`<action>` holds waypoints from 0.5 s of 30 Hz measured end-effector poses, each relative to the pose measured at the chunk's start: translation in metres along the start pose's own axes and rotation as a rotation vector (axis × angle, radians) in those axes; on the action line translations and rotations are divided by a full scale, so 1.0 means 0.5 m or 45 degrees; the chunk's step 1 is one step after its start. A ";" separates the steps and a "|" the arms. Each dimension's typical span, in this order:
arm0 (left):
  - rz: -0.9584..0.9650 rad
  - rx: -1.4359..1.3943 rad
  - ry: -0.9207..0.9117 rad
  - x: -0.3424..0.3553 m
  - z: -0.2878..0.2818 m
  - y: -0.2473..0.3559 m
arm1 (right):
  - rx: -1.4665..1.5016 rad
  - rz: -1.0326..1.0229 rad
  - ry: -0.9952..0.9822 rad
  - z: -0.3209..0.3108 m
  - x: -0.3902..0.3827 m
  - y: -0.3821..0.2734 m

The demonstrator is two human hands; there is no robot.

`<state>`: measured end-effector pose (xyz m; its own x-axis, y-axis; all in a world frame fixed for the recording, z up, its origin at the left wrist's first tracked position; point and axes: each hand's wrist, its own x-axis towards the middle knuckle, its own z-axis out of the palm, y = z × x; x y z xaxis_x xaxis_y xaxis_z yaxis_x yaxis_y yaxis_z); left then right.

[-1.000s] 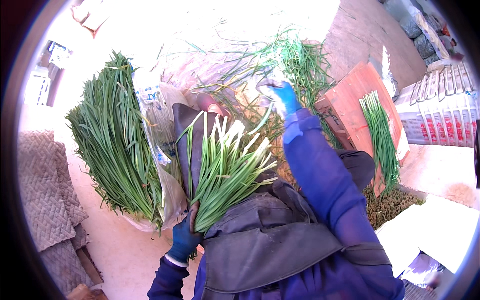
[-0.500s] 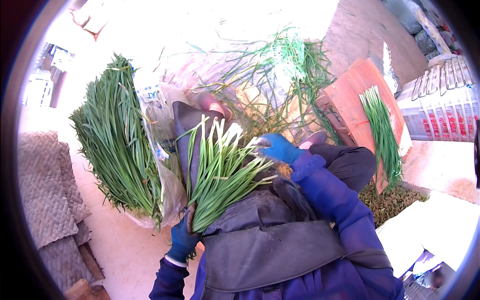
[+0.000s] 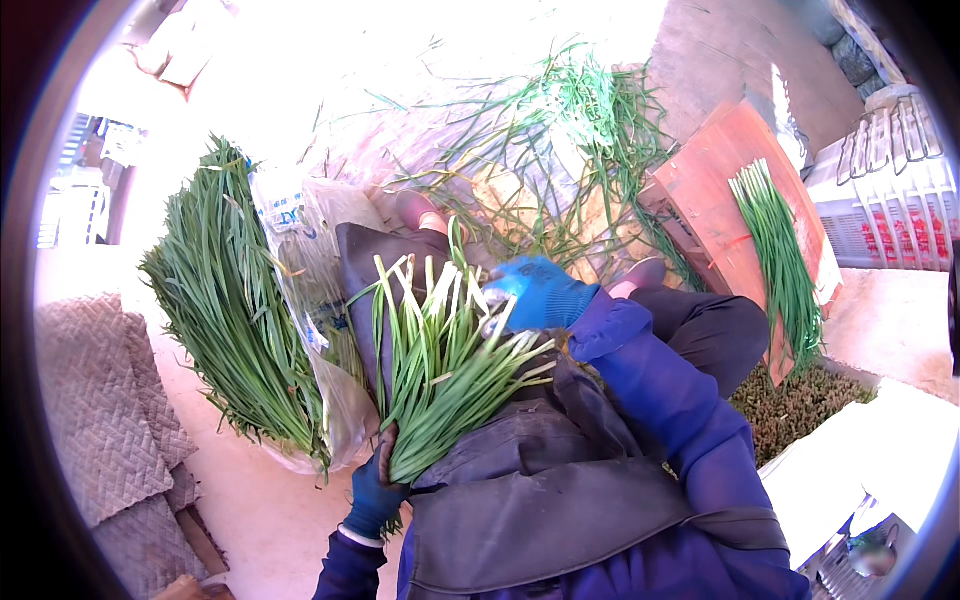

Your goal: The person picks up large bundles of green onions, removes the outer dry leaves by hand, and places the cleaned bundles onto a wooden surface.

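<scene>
My left hand, in a blue glove, is closed around the lower part of a loose bunch of green leafy stalks lying on my dark apron, pale ends pointing up. My right hand, also blue-gloved, is among the upper pale ends, its fingers curled and blurred; what they hold is hidden. At the left, a large pile of long green leaves rests beside crumpled clear plastic. A neater bundle with white ends lies on an orange-brown board at the right.
Loose leaf scraps are strewn beyond my feet. A white crate with metal handles stands far right, near dark sacks. Woven mats lie at the left. A white sheet lies at the lower right.
My right hand has come down from over the scrap pile and moved leftwards into the bunch's pale ends. My left hand keeps its grip. The view has shifted slightly.
</scene>
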<state>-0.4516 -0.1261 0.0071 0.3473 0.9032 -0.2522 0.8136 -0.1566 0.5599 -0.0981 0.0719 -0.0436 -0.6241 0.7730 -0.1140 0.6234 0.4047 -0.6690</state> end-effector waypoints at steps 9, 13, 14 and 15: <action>-0.051 0.048 0.017 0.019 0.016 0.031 | 1.394 0.370 0.343 0.111 -0.023 0.074; 0.020 0.058 0.016 0.009 0.012 0.022 | 1.740 0.521 0.765 0.088 -0.036 0.208; 0.066 0.069 0.045 0.012 0.014 0.015 | 1.796 0.621 0.911 0.064 -0.043 0.246; 0.112 0.073 0.061 0.015 0.017 0.011 | 1.841 0.716 1.061 0.042 -0.048 0.286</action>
<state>-0.4405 -0.1235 0.0018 0.3967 0.9030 -0.1650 0.8069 -0.2573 0.5317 -0.0038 0.1007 -0.1518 0.1733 0.8619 -0.4766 -0.5092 -0.3358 -0.7924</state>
